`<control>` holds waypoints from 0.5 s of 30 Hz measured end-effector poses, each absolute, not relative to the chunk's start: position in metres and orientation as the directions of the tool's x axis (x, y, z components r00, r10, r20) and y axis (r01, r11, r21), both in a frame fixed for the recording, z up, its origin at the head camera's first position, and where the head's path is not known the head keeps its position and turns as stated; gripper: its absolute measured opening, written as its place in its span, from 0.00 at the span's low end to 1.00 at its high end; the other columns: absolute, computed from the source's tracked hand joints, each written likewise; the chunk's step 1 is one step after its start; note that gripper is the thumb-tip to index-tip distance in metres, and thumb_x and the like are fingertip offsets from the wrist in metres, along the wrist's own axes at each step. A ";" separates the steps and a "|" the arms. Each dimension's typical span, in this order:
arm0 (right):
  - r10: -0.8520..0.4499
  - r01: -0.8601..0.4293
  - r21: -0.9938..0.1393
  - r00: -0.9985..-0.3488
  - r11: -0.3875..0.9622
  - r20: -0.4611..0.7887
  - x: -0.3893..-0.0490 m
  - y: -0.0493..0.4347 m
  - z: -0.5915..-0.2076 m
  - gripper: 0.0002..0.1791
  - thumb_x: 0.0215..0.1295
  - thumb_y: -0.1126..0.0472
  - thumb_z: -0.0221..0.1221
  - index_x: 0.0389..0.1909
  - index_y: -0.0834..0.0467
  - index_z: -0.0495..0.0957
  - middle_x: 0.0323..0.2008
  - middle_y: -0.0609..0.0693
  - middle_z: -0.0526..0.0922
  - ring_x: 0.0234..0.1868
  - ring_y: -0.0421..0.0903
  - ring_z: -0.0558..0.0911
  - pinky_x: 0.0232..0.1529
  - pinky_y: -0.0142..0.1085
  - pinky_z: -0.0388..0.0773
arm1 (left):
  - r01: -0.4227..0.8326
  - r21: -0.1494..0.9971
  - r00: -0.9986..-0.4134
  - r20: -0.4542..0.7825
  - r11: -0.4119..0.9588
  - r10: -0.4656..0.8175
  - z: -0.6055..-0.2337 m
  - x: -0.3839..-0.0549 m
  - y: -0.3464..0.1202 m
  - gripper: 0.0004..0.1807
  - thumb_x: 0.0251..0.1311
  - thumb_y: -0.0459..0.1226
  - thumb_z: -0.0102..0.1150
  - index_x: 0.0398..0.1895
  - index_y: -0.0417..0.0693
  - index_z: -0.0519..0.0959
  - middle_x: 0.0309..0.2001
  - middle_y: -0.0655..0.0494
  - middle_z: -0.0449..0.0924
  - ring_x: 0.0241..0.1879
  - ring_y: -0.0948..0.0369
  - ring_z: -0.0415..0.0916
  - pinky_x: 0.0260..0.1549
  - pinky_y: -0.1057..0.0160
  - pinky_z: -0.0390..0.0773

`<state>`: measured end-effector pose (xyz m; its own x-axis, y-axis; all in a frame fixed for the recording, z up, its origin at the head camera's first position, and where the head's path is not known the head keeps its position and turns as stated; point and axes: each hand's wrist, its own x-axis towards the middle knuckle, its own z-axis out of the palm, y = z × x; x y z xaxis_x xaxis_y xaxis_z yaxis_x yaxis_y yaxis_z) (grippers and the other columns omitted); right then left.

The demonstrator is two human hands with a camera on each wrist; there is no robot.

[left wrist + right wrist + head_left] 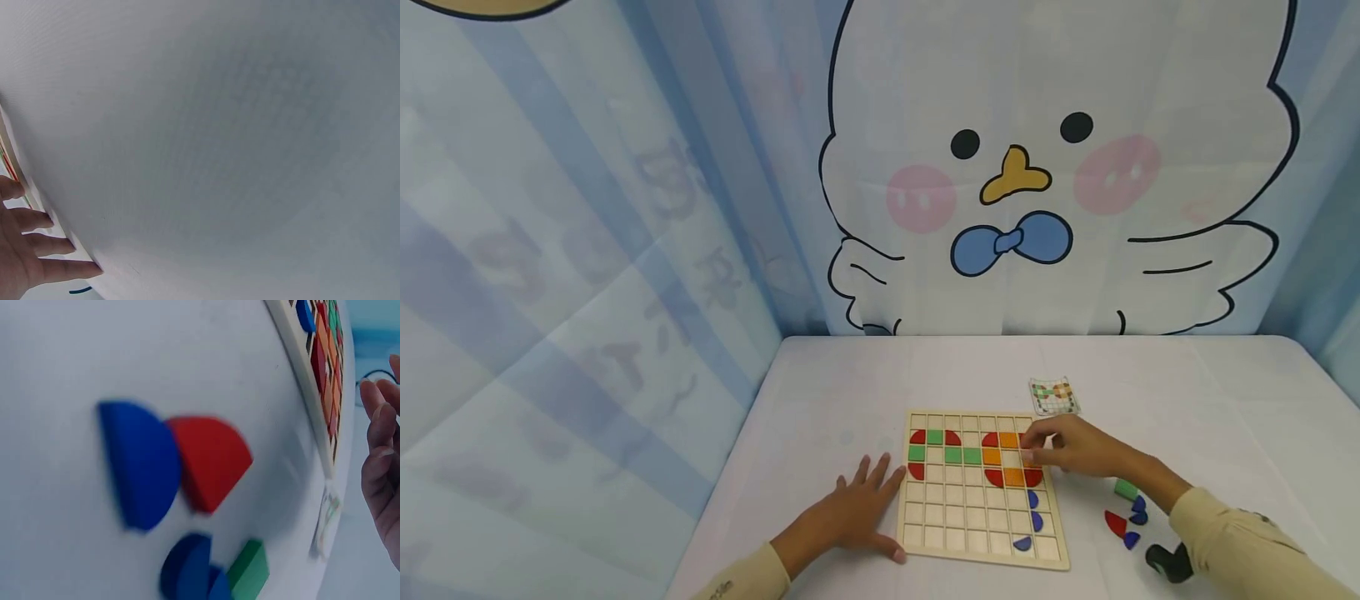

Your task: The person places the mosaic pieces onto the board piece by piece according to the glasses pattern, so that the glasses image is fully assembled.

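Note:
A wooden grid board (pixel 966 517) lies on the white table, holding red quarter-round, green square and orange square pieces in its upper rows. Several blue half-round pieces (pixel 1037 522) sit in its lower right cells. My left hand (pixel 857 508) lies spread, fingers straight, thumb and fingertips along the board's left edge. Over the board's upper right side, my right hand (pixel 1067 446) has its bent thumb and forefinger down at the red and orange pieces (pixel 1033 477). I cannot tell whether it pinches one. In the right wrist view, that hand's fingers (pixel 379 428) are bent.
A small pattern card (pixel 1054 396) lies behind the board's right corner. Right of the board are a loose green piece (pixel 1126 489), a red piece (pixel 1116 523) and several blue pieces (pixel 1132 540). A black object (pixel 1168 564) lies by the right sleeve. A printed curtain (pixel 1000 300) hangs behind the table.

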<state>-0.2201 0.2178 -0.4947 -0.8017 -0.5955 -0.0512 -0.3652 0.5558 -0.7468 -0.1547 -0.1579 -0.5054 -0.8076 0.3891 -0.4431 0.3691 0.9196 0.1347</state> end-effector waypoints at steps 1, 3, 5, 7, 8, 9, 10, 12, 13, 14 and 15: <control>-0.576 -0.342 -0.745 -0.815 0.573 -0.068 -0.219 0.226 -0.495 0.13 0.69 0.51 0.64 0.45 0.55 0.84 0.35 0.43 0.82 0.24 0.38 0.75 0.25 0.32 0.78 | 0.368 0.136 -0.808 -0.444 0.920 0.389 -0.505 -0.155 -0.158 0.66 0.38 0.76 0.63 0.81 0.64 0.49 0.82 0.49 0.43 0.79 0.39 0.44 0.64 0.29 0.63; -0.533 -0.293 -0.743 -0.841 0.601 -0.099 -0.215 0.242 -0.494 0.14 0.68 0.51 0.64 0.47 0.57 0.84 0.35 0.45 0.81 0.24 0.41 0.76 0.25 0.32 0.79 | 0.364 0.140 -0.807 -0.447 0.921 0.387 -0.504 -0.155 -0.158 0.66 0.38 0.76 0.63 0.81 0.65 0.49 0.82 0.49 0.43 0.79 0.39 0.44 0.64 0.29 0.63; -0.495 -0.250 -0.739 -0.859 0.626 -0.129 -0.212 0.257 -0.495 0.15 0.67 0.52 0.65 0.48 0.58 0.83 0.35 0.46 0.80 0.25 0.42 0.76 0.26 0.32 0.79 | 0.360 0.140 -0.807 -0.450 0.922 0.383 -0.504 -0.155 -0.157 0.66 0.38 0.76 0.63 0.81 0.65 0.49 0.82 0.49 0.43 0.79 0.40 0.43 0.64 0.29 0.63; -0.474 -0.229 -0.732 -0.869 0.642 -0.144 -0.208 0.272 -0.496 0.16 0.66 0.52 0.66 0.48 0.59 0.83 0.37 0.47 0.81 0.26 0.42 0.76 0.27 0.32 0.79 | 0.358 0.138 -0.807 -0.452 0.924 0.380 -0.503 -0.155 -0.157 0.66 0.38 0.76 0.63 0.81 0.65 0.49 0.82 0.49 0.42 0.79 0.40 0.43 0.64 0.29 0.63; -0.466 -0.219 -0.728 -0.871 0.649 -0.154 -0.206 0.279 -0.496 0.17 0.65 0.53 0.66 0.49 0.59 0.83 0.38 0.47 0.81 0.27 0.41 0.76 0.27 0.31 0.78 | 0.357 0.137 -0.807 -0.453 0.924 0.379 -0.503 -0.155 -0.157 0.66 0.38 0.76 0.63 0.81 0.65 0.49 0.82 0.50 0.42 0.79 0.40 0.43 0.64 0.29 0.63; -0.461 -0.215 -0.721 -0.873 0.659 -0.160 -0.204 0.285 -0.497 0.17 0.64 0.53 0.67 0.49 0.58 0.83 0.39 0.48 0.82 0.27 0.40 0.75 0.28 0.30 0.78 | 0.356 0.136 -0.808 -0.453 0.925 0.377 -0.503 -0.156 -0.157 0.66 0.38 0.76 0.63 0.81 0.65 0.49 0.82 0.50 0.42 0.79 0.40 0.43 0.64 0.29 0.63; -0.457 -0.214 -0.712 -0.873 0.669 -0.168 -0.202 0.291 -0.498 0.17 0.63 0.52 0.68 0.49 0.58 0.84 0.41 0.48 0.83 0.29 0.39 0.75 0.29 0.30 0.77 | 0.355 0.134 -0.808 -0.455 0.925 0.375 -0.504 -0.156 -0.157 0.66 0.38 0.76 0.63 0.81 0.66 0.49 0.82 0.50 0.42 0.79 0.40 0.43 0.64 0.29 0.63; -0.457 -0.218 -0.692 -0.871 0.688 -0.180 -0.198 0.302 -0.500 0.18 0.62 0.52 0.69 0.49 0.57 0.84 0.43 0.48 0.85 0.31 0.37 0.74 0.31 0.28 0.76 | 0.352 0.134 -0.808 -0.457 0.926 0.373 -0.504 -0.156 -0.157 0.66 0.37 0.76 0.63 0.81 0.66 0.48 0.82 0.50 0.42 0.79 0.40 0.43 0.64 0.29 0.63; -0.454 -0.213 -0.688 -0.871 0.694 -0.189 -0.196 0.307 -0.501 0.18 0.61 0.51 0.70 0.49 0.56 0.84 0.44 0.48 0.85 0.31 0.36 0.73 0.32 0.28 0.75 | 0.351 0.135 -0.807 -0.458 0.927 0.373 -0.505 -0.156 -0.158 0.66 0.37 0.76 0.63 0.81 0.66 0.48 0.82 0.50 0.42 0.79 0.40 0.43 0.64 0.29 0.63; -0.456 -0.215 -0.683 -0.869 0.698 -0.192 -0.194 0.312 -0.502 0.19 0.60 0.51 0.70 0.49 0.55 0.84 0.45 0.47 0.85 0.32 0.36 0.73 0.32 0.28 0.75 | 0.350 0.137 -0.807 -0.457 0.927 0.372 -0.505 -0.156 -0.158 0.66 0.37 0.76 0.63 0.81 0.66 0.48 0.82 0.50 0.42 0.79 0.40 0.43 0.64 0.29 0.63; -0.460 -0.224 -0.678 -0.868 0.700 -0.189 -0.192 0.316 -0.504 0.19 0.60 0.50 0.70 0.48 0.55 0.84 0.45 0.47 0.85 0.33 0.35 0.73 0.33 0.28 0.74 | 0.349 0.138 -0.808 -0.457 0.927 0.372 -0.506 -0.156 -0.158 0.66 0.37 0.76 0.64 0.81 0.66 0.48 0.82 0.50 0.42 0.79 0.40 0.43 0.64 0.29 0.62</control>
<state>-0.1922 0.3157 -0.5038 -0.8676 -0.4599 -0.1891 -0.2236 0.7004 -0.6778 -0.1559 -0.1578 -0.5058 -0.8079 0.3721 -0.4570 0.3487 0.9270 0.1384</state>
